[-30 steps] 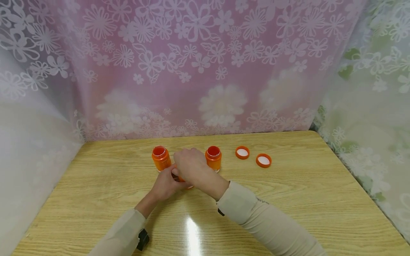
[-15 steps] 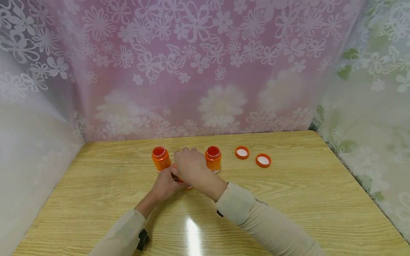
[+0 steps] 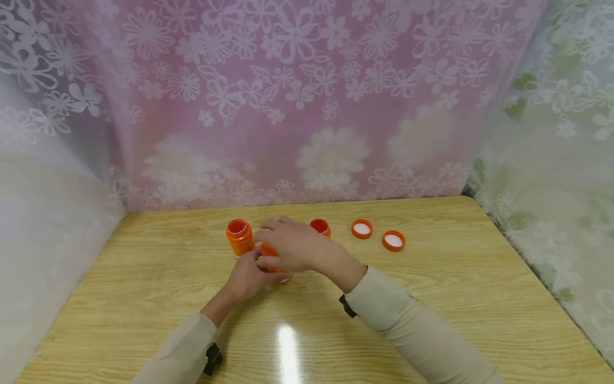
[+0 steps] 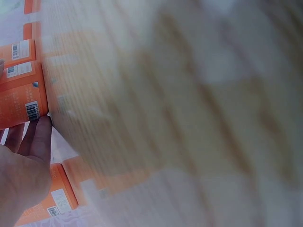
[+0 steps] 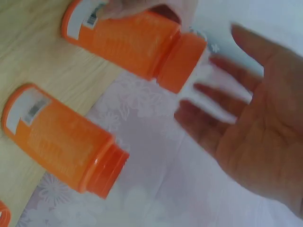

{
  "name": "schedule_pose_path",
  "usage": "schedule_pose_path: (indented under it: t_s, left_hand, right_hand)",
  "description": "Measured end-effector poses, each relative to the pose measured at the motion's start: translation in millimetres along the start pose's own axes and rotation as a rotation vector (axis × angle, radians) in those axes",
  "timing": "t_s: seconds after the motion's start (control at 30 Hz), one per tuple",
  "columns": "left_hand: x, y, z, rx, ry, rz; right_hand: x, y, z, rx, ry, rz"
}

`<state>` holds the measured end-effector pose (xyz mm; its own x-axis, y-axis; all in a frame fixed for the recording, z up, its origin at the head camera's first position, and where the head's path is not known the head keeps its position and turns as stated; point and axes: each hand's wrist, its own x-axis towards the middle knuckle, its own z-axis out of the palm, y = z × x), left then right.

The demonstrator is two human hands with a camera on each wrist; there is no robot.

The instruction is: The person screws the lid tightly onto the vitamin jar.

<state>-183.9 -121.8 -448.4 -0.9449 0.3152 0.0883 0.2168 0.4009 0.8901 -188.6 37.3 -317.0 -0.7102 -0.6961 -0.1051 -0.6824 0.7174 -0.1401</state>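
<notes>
Between two open bottles, an orange plastic bottle (image 5: 128, 45) stands on the table, held around its body by my left hand (image 3: 249, 277). Its orange cap (image 5: 182, 61) is on. In the left wrist view my left fingers lie along the lower side of the bottle (image 4: 19, 101). My right hand (image 3: 297, 248) hovers over the capped bottle with fingers spread, apart from the cap in the right wrist view. An uncapped bottle (image 3: 240, 237) stands to the left. Another uncapped bottle (image 3: 320, 228) is on the right, partly hidden by my right hand.
Two orange caps, a nearer cap (image 3: 393, 241) and a farther cap (image 3: 362, 229), lie white inside up on the wooden table (image 3: 431, 298), right of the bottles. A floral curtain (image 3: 307, 133) hangs along the table's back edge, with more curtain at both sides.
My right hand has uncurled from the middle bottle's top and shifted slightly right, its fingers now spread, covering more of the right bottle. The left hand stays on the bottle.
</notes>
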Motion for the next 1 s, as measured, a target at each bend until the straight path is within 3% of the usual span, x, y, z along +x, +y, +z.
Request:
schedule_pose_path:
  t_s: [0.1,0.43,0.67,1.0]
  left_hand:
    - [-0.3,-0.7,-0.4,-0.017,-0.005,-0.018]
    - [-0.4,-0.3,0.5,-0.041,0.002,-0.046]
    - [0.5,2.4,0.1,-0.020,0.019,-0.060]
    - [-0.1,2.8,2.3,-0.059,0.013,-0.068]
  right_hand:
    - [-2.0,6,-4,0.009,-0.043,-0.134]
    - [7.7,16,-5,0.072,-0.065,-0.309]
    - [9.8,17,-3,0.125,-0.069,-0.222]
    - [9.2,6,-1,0.029,-0.016,-0.085]
